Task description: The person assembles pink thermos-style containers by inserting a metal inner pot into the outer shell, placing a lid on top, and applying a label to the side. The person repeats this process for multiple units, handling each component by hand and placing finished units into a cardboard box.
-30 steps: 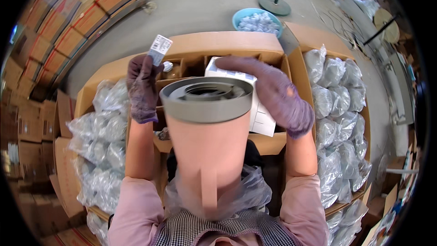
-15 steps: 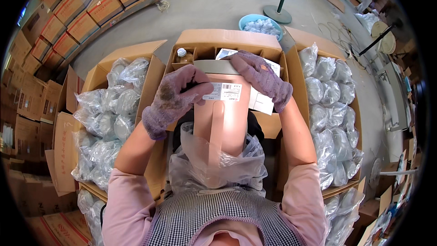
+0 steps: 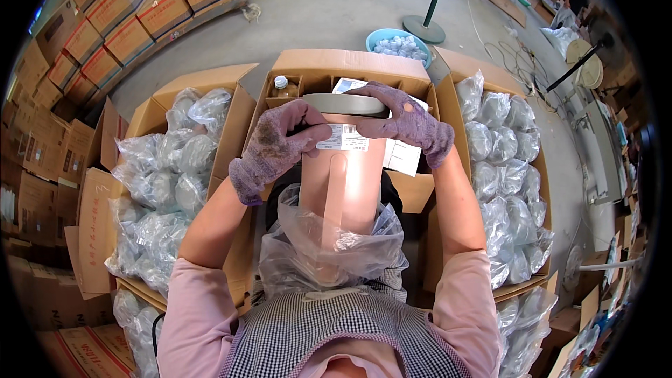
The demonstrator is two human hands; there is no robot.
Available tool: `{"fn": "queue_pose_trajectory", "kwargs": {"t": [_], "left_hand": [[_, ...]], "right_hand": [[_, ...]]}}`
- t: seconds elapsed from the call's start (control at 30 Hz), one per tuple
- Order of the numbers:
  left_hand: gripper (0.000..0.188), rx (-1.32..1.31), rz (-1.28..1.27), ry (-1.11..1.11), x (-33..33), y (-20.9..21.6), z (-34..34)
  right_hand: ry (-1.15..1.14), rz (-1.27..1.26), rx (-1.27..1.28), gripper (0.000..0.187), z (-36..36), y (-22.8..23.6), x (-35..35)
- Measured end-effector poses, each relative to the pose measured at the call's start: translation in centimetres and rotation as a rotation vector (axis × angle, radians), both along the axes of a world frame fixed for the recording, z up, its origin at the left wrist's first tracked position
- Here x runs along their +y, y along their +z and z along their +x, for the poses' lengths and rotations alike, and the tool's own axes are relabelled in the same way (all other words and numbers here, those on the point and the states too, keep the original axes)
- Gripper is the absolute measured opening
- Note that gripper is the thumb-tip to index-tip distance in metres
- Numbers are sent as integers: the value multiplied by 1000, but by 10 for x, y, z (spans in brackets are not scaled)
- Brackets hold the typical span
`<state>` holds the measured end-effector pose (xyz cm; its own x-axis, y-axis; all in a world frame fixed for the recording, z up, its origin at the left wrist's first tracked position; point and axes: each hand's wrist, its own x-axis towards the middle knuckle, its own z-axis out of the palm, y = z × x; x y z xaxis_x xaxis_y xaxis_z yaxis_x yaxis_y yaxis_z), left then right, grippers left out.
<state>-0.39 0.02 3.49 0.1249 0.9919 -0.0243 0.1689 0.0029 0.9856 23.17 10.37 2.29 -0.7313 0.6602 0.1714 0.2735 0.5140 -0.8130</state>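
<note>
Before my lap stands a pink jug [image 3: 364, 185] with a long handle strip facing me and a grey round end [image 3: 343, 104] at its far side. A clear plastic bag [image 3: 294, 252] is bunched around its near part. Across the jug, just below the grey end, lies a white printed label [image 3: 345, 137]. My gloved left hand [image 3: 274, 143] is closed, its fingertips pinched at the label's left edge. My gloved right hand [image 3: 404, 122] grips the jug, fingers over the grey end and thumb on the label's right part.
Open cartons with several bagged clear items stand at left [image 3: 175, 161] and right [image 3: 500, 168]. Behind the jug is a divided carton [image 3: 343, 61] holding a capped bottle [image 3: 281, 87] and white printed paper [image 3: 402, 157]. Beyond sit a blue basin [image 3: 392, 33] and a pole base [image 3: 424, 29].
My right thumb has come down onto the label, while its fingers stay over the grey end. My left fingertips remain by the label's left edge. The grey end shows more fully.
</note>
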Motion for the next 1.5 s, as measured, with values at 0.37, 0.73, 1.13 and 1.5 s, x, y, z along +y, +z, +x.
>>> {"fn": "queue_pose_trajectory", "kwargs": {"t": [0.37, 0.73, 1.13, 1.5], "left_hand": [[15, 130, 151, 55, 1, -6, 3], [80, 608, 791, 140, 19, -41, 10], [61, -385, 468, 169, 30, -109, 11], [50, 655, 479, 81, -120, -52, 52]], "right_hand": [[13, 45, -76, 71, -2, 12, -3], [84, 98, -109, 69, -5, 24, -6], [107, 270, -149, 74, -2, 30, -20], [-217, 532, -423, 55, -5, 31, -53]]}}
